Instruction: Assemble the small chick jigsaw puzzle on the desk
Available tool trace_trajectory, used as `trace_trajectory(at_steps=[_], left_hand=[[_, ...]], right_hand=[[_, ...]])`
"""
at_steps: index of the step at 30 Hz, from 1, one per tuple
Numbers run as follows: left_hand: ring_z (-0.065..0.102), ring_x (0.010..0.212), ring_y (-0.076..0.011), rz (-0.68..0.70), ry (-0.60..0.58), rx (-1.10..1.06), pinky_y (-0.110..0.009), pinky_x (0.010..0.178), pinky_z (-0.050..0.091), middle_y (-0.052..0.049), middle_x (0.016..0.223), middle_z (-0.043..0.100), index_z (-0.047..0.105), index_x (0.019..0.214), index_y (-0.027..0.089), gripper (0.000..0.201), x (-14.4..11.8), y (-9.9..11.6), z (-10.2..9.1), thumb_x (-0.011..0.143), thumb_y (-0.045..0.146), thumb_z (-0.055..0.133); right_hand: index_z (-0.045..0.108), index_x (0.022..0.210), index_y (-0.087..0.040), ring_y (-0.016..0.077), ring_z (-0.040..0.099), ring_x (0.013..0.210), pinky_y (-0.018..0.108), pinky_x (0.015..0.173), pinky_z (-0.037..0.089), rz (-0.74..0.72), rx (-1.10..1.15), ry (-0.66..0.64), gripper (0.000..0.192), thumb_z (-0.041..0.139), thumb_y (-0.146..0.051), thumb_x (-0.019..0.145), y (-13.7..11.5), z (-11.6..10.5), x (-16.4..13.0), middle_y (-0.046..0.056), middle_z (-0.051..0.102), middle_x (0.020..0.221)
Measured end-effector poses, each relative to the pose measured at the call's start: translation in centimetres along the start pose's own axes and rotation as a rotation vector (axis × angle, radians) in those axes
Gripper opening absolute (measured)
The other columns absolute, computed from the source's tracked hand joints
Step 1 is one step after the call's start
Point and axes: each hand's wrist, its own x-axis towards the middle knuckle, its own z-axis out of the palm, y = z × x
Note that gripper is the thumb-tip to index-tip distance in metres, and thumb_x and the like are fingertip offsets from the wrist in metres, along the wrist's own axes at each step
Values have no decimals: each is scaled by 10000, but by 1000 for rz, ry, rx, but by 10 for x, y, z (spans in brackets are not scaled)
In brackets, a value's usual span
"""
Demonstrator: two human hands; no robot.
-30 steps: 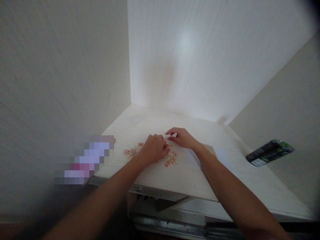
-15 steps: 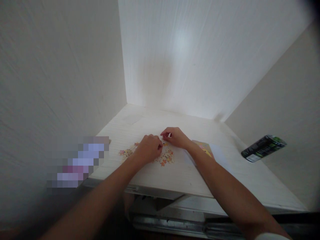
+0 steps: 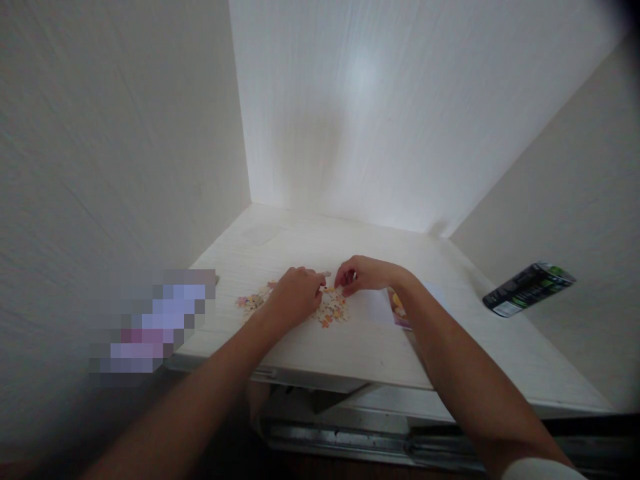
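A scatter of small pink, orange and cream puzzle pieces (image 3: 333, 311) lies on a white wood-grain desk (image 3: 350, 347). My left hand (image 3: 295, 293) rests over the left part of the pile, fingers curled, its fingertips pinching at a piece. My right hand (image 3: 363, 274) is just to the right, fingers bent down, thumb and forefinger closed at the top edge of the pile. The two hands nearly touch. What each fingertip holds is too small to make out. More pieces (image 3: 250, 301) show to the left of my left hand.
A colourful picture sheet (image 3: 397, 308) lies beside my right forearm. A dark can with green print (image 3: 527, 289) sits at the right wall. A blurred patch (image 3: 150, 320) covers something at the desk's left edge. A metal drawer rail (image 3: 350, 447) runs below the front edge.
The view has shifted slightly. My right hand turned inward and moved down toward the pile. My left hand stayed on the pieces.
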Motion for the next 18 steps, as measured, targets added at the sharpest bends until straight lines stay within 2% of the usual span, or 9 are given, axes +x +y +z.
trace_trajectory(at_steps=[4, 8, 13, 15, 18], left_hand=[[670, 936, -243, 2, 3, -28, -377, 900, 474, -107, 984, 741, 675, 1153, 152, 301, -2, -4, 2, 892, 165, 526], [682, 919, -226, -35, 24, -94, -353, 874, 490, -95, 1004, 748, 678, 1156, 162, 293, -3, -10, 4, 925, 173, 498], [687, 820, -178, -79, 51, -189, -281, 768, 511, -46, 932, 759, 701, 1089, 179, 228, -1, -18, 9, 904, 220, 572], [681, 800, -167, -70, 53, -210, -270, 758, 510, -36, 919, 757, 709, 1057, 183, 205, 0, -20, 11, 889, 218, 597], [667, 809, -165, -39, 50, -215, -273, 783, 506, -36, 936, 743, 728, 991, 187, 166, 1, -21, 13, 863, 196, 621]], right_hand=[[725, 873, -190, 142, 613, 686, 254, 613, 463, 30, -4, 31, 184, 763, -242, 701, 2, 2, 1, 15, 704, 777], [686, 781, -174, 119, 578, 631, 227, 563, 429, 8, 32, 50, 89, 733, -215, 718, 1, 1, 3, -7, 660, 692], [732, 815, -157, 119, 605, 644, 220, 586, 436, 69, -82, 254, 100, 680, -147, 730, 1, 2, 7, 19, 696, 724], [753, 850, -154, 128, 624, 673, 227, 614, 453, 68, -129, 252, 158, 654, -121, 732, 1, 1, 6, 38, 717, 769], [777, 919, -171, 148, 635, 736, 241, 657, 471, 39, -183, 158, 237, 663, -121, 718, -1, -3, 1, 56, 731, 855]])
